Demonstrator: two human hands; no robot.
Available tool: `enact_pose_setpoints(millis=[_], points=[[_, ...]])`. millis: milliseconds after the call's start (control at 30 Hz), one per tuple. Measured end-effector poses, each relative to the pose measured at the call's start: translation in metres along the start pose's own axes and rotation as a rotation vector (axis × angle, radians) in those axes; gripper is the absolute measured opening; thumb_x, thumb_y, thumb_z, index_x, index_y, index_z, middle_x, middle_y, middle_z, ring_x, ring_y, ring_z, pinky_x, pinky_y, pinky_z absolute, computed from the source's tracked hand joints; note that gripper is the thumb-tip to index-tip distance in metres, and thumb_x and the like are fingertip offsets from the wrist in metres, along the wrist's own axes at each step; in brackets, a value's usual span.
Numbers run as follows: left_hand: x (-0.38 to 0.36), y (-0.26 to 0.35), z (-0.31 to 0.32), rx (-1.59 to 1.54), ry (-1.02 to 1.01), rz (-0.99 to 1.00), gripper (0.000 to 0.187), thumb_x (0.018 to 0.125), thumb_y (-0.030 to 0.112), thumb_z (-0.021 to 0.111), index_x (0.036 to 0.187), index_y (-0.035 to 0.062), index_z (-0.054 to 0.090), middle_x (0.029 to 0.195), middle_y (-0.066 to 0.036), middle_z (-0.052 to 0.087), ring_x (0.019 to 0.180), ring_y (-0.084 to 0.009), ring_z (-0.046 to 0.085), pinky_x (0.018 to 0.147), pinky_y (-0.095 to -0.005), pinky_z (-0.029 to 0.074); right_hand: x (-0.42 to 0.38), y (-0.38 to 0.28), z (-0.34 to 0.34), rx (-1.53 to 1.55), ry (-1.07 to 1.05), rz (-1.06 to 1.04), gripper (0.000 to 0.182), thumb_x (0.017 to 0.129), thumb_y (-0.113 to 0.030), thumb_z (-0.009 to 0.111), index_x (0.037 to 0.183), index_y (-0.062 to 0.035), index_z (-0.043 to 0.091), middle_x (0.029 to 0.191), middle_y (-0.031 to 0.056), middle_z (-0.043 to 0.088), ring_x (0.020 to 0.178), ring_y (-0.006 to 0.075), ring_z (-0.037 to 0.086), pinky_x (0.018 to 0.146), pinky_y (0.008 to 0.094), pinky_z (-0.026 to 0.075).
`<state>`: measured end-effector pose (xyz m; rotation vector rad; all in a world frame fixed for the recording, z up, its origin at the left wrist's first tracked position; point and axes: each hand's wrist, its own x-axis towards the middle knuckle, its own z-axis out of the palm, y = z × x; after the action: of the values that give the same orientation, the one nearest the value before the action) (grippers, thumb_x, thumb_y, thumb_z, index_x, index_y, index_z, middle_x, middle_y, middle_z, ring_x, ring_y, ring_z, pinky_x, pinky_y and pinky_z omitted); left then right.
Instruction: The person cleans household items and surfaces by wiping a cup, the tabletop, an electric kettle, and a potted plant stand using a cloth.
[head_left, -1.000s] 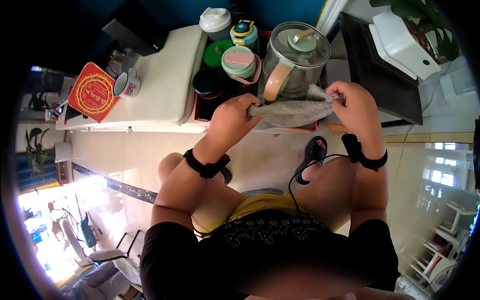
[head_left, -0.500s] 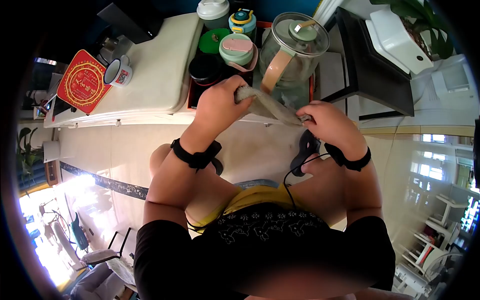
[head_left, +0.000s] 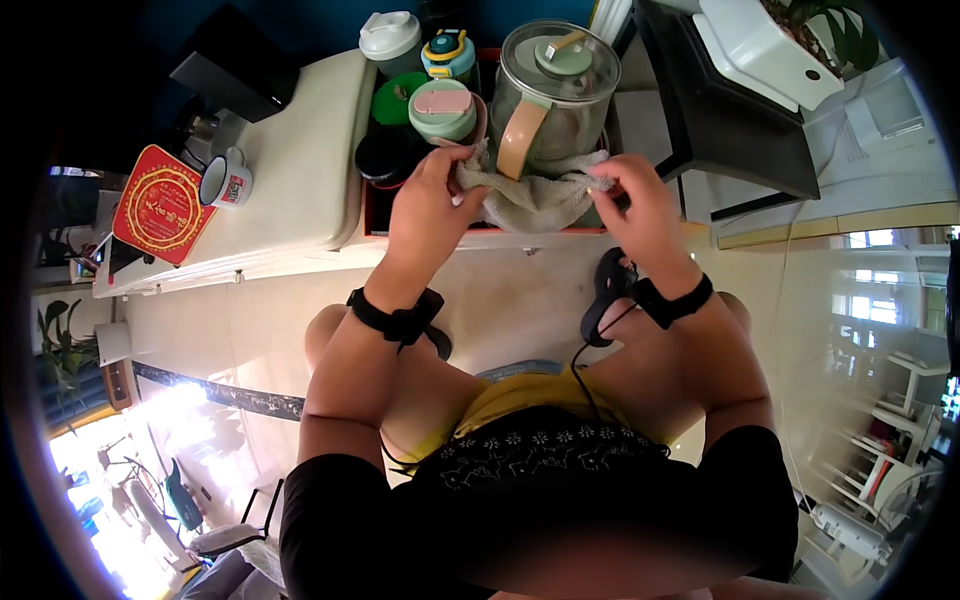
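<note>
A greyish cloth [head_left: 535,203] is stretched between my two hands, over the front edge of an orange-rimmed tray [head_left: 583,229]. My left hand [head_left: 432,205] pinches its left end, and my right hand [head_left: 632,205] pinches its right end. Just behind the cloth stands a glass kettle [head_left: 560,95] with a lid and a pinkish-tan handle. Left of the kettle, near my left hand, are a green cup with a pink lid [head_left: 442,108], a black round-lidded container [head_left: 391,154] and a green lid [head_left: 399,98].
A blue bottle [head_left: 448,55] and a white-lidded cup [head_left: 390,38] stand behind. On the cream cabinet [head_left: 300,170] are an enamel mug [head_left: 226,181], a red card [head_left: 163,204] and a black box [head_left: 237,65]. A dark stand [head_left: 740,130] and a white planter [head_left: 765,50] are at right.
The cloth, twisted and held in front of the kettle before, now spreads and sags between my hands. Both hands have changed their hold on it. The view has shifted slightly.
</note>
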<state>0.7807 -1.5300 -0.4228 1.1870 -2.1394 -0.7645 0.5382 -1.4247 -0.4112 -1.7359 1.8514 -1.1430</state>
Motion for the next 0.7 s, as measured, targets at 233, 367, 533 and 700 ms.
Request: enact_pose_setpoints(millis=[233,367,533,700], points=[[0.003,0.011,0.022,-0.005,-0.024,0.097,0.056,0.078,0.026,0.080,0.121,-0.0003,0.056,0.107,-0.018,0.065,0.096,-0.0340,0.064,0.080,-0.0394,0.052,0.014,0.006,0.038,-0.210,-0.067,-0.461,0.053,0.078,0.003,0.061,0.130,-0.0025,0.054,0.128,0.0157,0.053,0.114,0.0354,0.056,0.097,0.0438,0.046],[0.008,-0.003,0.037,-0.009,-0.021,0.113,0.055,0.078,0.023,0.080,0.121,-0.0016,0.056,0.102,-0.018,0.066,0.094,-0.0310,0.065,0.081,-0.0373,0.051,0.009,0.006,0.053,-0.312,-0.117,-0.478,0.054,0.076,0.001,0.063,0.129,0.0020,0.053,0.130,0.0176,0.050,0.119,0.0361,0.053,0.102,0.0445,0.044],[0.012,0.000,0.033,0.012,-0.096,0.025,0.049,0.078,0.022,0.080,0.115,-0.0025,0.059,0.094,-0.017,0.068,0.088,-0.0303,0.066,0.080,-0.0379,0.052,-0.008,0.008,0.059,-0.440,-0.243,-0.386,0.059,0.076,-0.011,0.070,0.127,0.0123,0.051,0.123,0.0234,0.051,0.117,0.0380,0.054,0.101,0.0427,0.045],[0.010,-0.005,0.030,0.092,-0.122,0.028,0.053,0.075,0.020,0.082,0.117,-0.0010,0.057,0.101,-0.017,0.065,0.093,-0.0294,0.064,0.082,-0.0369,0.051,-0.016,0.035,0.046,-0.538,-0.509,-0.150,0.065,0.077,-0.021,0.075,0.127,0.0110,0.048,0.117,0.0258,0.055,0.105,0.0382,0.059,0.090,0.0431,0.050]])
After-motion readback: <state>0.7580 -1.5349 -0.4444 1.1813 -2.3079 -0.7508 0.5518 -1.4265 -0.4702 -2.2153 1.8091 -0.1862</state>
